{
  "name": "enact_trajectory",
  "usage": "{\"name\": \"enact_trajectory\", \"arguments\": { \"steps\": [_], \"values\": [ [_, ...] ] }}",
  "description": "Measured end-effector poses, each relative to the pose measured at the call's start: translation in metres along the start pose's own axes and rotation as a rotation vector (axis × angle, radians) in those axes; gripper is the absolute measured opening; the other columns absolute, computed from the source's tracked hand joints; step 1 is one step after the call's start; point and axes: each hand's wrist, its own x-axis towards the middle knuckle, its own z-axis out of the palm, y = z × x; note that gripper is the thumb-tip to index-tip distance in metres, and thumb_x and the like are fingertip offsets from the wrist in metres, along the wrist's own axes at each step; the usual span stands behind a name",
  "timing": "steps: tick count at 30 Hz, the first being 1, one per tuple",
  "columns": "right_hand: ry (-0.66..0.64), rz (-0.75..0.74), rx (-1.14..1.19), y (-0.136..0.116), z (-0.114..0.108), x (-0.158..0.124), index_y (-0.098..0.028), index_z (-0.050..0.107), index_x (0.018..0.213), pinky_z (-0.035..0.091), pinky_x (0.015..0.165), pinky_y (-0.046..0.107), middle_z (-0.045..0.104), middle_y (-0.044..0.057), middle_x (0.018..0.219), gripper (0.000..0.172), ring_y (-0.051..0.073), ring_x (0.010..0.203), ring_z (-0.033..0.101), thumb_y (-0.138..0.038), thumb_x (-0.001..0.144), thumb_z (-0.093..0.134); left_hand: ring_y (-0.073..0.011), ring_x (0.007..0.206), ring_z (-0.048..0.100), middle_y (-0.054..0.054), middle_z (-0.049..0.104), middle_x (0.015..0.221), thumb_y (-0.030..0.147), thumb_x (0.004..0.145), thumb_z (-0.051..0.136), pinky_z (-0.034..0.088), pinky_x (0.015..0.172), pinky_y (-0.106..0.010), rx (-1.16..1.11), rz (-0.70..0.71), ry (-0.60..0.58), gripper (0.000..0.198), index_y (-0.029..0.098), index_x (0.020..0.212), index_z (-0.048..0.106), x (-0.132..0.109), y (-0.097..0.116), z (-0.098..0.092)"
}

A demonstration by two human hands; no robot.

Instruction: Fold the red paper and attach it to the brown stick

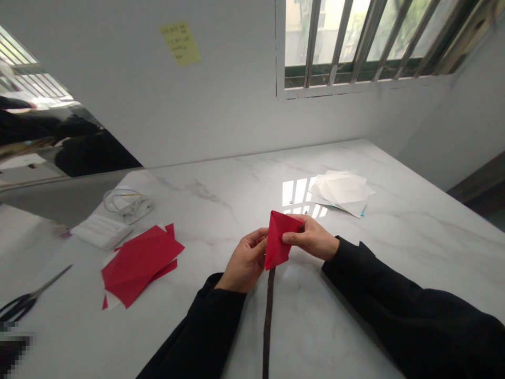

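A folded piece of red paper (278,243) is held up between both hands above the table. My left hand (248,258) grips its left edge, with the fingertips partly hidden behind the paper. My right hand (313,237) pinches the right side, thumb on the front face and fingers behind. The paper shows creases and a pointed upper corner. Below it, a dark narrow strip (268,321) runs down toward the bottom edge of the view; whether it touches the paper I cannot tell.
A stack of red sheets (142,260) lies on the left, near black-handled scissors (33,300), a white box (101,231) and a coiled white cable (130,205). Pale sheets (342,190) lie at the back right of the marble-patterned table (414,252). A yellow note (180,43) hangs on the wall.
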Motion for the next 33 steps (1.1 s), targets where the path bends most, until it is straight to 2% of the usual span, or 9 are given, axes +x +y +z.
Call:
{"name": "enact_trajectory", "arguments": {
  "steps": [15,23,28,30,33],
  "values": [
    [0.085,0.026,0.005,0.005,0.004,0.002,-0.014,0.069,0.092,0.052,0.066,0.023,0.07,0.0,0.082,0.039,0.011,0.07,0.064,-0.032,0.069,0.095,-0.0143,0.074,0.069,-0.01,0.077,0.097,0.033,0.078,0.088,0.055,0.072,-0.024,-0.035,-0.055,0.035,0.035,0.015,0.105,0.077,0.005,-0.009,-0.01],
    [0.089,0.056,0.128,0.013,0.001,0.005,-0.013,0.07,0.098,0.057,0.074,0.027,0.073,0.003,0.087,0.041,0.013,0.075,0.067,-0.03,0.069,0.094,-0.0123,0.071,0.067,-0.005,0.076,0.091,0.037,0.074,0.091,0.055,0.07,-0.023,-0.048,-0.057,0.067,0.037,0.017,0.1,0.074,0.007,-0.009,-0.007],
    [0.079,0.057,0.179,0.015,0.0,0.007,-0.013,0.07,0.105,0.059,0.077,0.027,0.074,0.004,0.09,0.046,0.013,0.077,0.069,-0.028,0.07,0.095,-0.0138,0.079,0.069,-0.006,0.075,0.098,0.034,0.074,0.091,0.055,0.072,-0.023,-0.014,-0.027,0.077,0.048,0.018,0.115,0.072,0.008,-0.009,-0.008],
    [0.08,0.059,0.194,0.016,-0.001,0.007,-0.013,0.07,0.109,0.06,0.078,0.028,0.074,0.004,0.094,0.048,0.014,0.08,0.07,-0.027,0.07,0.095,-0.0139,0.078,0.068,-0.004,0.074,0.095,0.032,0.073,0.092,0.054,0.072,-0.023,0.001,-0.018,0.088,0.055,0.019,0.122,0.069,0.009,-0.01,-0.009],
    [0.081,0.056,0.211,0.016,-0.001,0.008,-0.013,0.069,0.112,0.06,0.08,0.029,0.075,0.005,0.096,0.05,0.015,0.082,0.071,-0.026,0.07,0.095,-0.0138,0.074,0.065,-0.002,0.071,0.088,0.036,0.072,0.092,0.053,0.07,-0.025,0.048,0.003,0.117,0.058,0.02,0.122,0.068,0.012,-0.007,-0.008]
  ]
}}
